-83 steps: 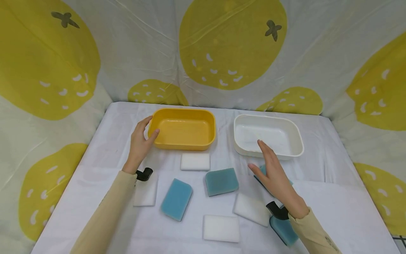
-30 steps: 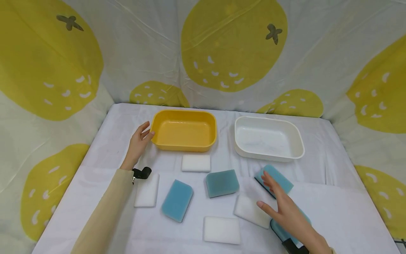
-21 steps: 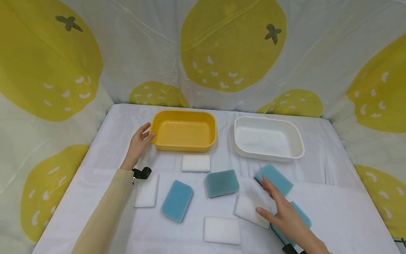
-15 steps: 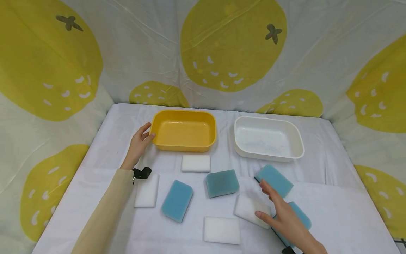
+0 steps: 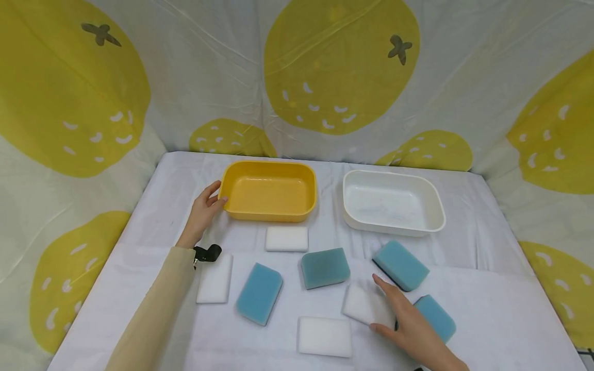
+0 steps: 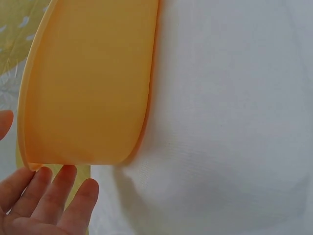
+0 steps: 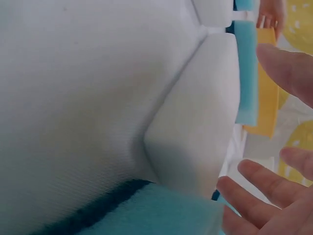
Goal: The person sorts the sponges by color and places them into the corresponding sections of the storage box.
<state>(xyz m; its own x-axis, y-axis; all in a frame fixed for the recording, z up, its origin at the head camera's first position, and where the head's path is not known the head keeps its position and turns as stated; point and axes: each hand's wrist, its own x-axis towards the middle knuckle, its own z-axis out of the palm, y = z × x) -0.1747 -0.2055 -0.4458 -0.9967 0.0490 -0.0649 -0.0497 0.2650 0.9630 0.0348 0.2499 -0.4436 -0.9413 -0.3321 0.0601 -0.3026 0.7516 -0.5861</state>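
Observation:
My left hand point(image 5: 199, 214) is at the left end of a yellow plastic tub point(image 5: 269, 214). In the left wrist view its fingertips point(image 6: 68, 171) lie right at the tub's end wall, while the thumb stands off to the side. Low over a white melamine sponge point(image 5: 364, 304) is my right hand point(image 5: 410, 327), thumb and fingers spread apart. The right wrist view has the same white sponge point(image 7: 195, 107) lying on the cloth, with nothing gripped in the hand. Partly covered by that hand is a blue sponge point(image 5: 436, 317) with a dark underside.
Back right stands a white tub point(image 5: 394, 225). More blue sponges point(image 5: 401, 265), point(image 5: 326, 268), point(image 5: 259, 293) and white sponges point(image 5: 286, 239), point(image 5: 325, 336), point(image 5: 215, 278) lie scattered over the white tablecloth point(image 5: 492, 299). A lemon-print curtain point(image 5: 204, 77) surrounds the back and sides.
My right hand has drawn back from near the white tub and come down toward the white sponge. The left hand has slipped slightly outward from the yellow tub's rim; the sponges stay put.

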